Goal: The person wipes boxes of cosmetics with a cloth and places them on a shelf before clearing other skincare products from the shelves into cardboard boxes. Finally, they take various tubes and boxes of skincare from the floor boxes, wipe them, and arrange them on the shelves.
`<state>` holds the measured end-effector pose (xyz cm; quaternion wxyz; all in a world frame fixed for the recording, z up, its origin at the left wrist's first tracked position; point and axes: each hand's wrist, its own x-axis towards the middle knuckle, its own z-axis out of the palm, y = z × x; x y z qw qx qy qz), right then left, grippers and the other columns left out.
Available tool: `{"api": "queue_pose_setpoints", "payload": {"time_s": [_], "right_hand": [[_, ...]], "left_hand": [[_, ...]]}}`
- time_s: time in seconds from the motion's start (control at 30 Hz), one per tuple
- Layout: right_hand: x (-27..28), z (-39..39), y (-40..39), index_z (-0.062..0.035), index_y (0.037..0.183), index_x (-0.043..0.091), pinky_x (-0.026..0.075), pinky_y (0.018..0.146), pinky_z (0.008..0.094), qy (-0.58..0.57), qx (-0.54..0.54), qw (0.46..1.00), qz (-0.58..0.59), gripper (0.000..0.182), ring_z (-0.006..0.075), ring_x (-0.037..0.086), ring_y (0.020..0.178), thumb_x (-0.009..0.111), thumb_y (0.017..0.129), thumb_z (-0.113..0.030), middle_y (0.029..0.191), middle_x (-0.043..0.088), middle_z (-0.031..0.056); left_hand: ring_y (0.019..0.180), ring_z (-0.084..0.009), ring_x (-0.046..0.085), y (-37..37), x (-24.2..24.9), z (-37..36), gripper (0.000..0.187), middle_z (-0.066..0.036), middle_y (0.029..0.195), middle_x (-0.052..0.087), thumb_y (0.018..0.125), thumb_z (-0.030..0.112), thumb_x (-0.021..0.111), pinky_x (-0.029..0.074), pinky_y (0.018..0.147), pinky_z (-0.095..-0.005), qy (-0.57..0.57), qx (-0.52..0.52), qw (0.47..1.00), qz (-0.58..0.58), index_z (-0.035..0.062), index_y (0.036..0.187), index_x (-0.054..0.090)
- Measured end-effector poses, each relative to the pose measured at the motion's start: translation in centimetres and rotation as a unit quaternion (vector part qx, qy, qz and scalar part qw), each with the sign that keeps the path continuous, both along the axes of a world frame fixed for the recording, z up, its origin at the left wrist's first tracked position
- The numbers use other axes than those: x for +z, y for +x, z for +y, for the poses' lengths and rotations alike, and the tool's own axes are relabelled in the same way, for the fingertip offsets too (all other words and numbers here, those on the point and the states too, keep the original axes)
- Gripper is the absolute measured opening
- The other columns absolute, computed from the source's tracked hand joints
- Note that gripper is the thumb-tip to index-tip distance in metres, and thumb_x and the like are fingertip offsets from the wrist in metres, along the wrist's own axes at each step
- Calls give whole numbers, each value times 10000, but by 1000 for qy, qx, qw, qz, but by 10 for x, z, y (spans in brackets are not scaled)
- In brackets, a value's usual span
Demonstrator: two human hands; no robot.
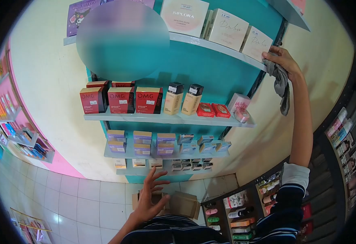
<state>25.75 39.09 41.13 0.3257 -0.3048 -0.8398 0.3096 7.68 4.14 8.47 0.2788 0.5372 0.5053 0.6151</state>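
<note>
We press a gray cloth (pixel 280 81) on the top shelf (pixel 222 48) edge with our right hand (pixel 282 61), fingers closed on it, while our left hand (pixel 150 199) hangs open, holding nothing.

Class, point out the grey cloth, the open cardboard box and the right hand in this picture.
grey cloth (pixel 282 83), head view, on its hanging fold.
cardboard box (pixel 185 202), head view, on its right flap.
right hand (pixel 282 61), head view, on its back.
</note>
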Motion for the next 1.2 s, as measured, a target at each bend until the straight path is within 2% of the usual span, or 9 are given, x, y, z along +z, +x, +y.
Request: {"api": "queue_pose_setpoints", "payload": {"time_s": [0.3,0.4,0.47,0.6,0.63,0.73,0.8,0.93,1.2], "right_hand": [[-10,-24,27,17,1054,524,444,685,221,134,-68,984,90,447,123,555,778,672,703,-216,884,591,85],[-49,-83,40,-22,1056,541,423,714,223,164,-67,958,224,362,119,541,802,626,745,-188,913,596,69],[-93,-134,31,-41,1028,559,417,726,233,205,-131,951,193,318,120,539,817,617,745,-175,894,603,67],[-222,-204,3,-33,915,586,412,729,241,32,64,996,51,283,120,544,790,678,659,-111,819,600,50],[-262,-227,-9,-33,864,595,416,718,250,-206,44,975,67,278,121,548,773,704,614,-84,782,593,47],[-422,-288,-18,-74,877,590,414,725,286,-286,25,952,-109,242,177,575,769,649,677,-197,773,599,81],[-485,-339,-21,-96,828,587,422,711,383,-314,-25,911,-265,233,294,554,806,645,670,-257,802,599,119],[-573,-415,-13,-112,774,607,456,710,396,-447,10,833,-325,217,293,578,790,647,646,-282,810,600,138],[-673,-508,-27,-16,834,565,460,727,428,-557,53,751,-350,227,336,580,819,574,663,-165,829,592,187]], "left_hand": [[1013,-251,493,-4,-4,-7,799,-161,1240,356,726,55,580,404,835,-400,-19,-11,1000,-11,141,1329,62],[1009,-251,495,-5,-15,-12,785,-165,1239,362,721,41,575,406,826,-395,-39,-13,999,-36,127,1329,86],[1005,-245,498,-9,-22,-14,758,-161,1227,384,715,24,573,411,815,-376,-54,-13,998,25,109,1324,131],[976,-218,515,-9,-61,-11,659,-115,1197,432,722,30,572,422,794,-339,-138,-46,989,32,90,1291,246],[964,-246,518,-10,-82,-9,634,-137,1168,446,732,64,566,420,799,-356,-187,-59,980,43,67,1282,252],[956,-296,515,-15,-190,-26,569,-184,1114,473,756,161,546,412,811,-366,-337,-115,929,95,36,1251,296],[969,-316,506,-23,-278,-60,515,-204,1096,485,761,226,523,406,818,-383,-408,-189,878,163,32,1207,350],[948,-300,518,-31,-318,-110,476,-185,1014,534,753,289,544,424,787,-364,-577,-408,620,341,35,1141,436],[961,-297,514,-54,-431,-94,493,-142,1007,547,714,324,580,418,808,-384,-641,-305,627,322,85,1124,442]]}}
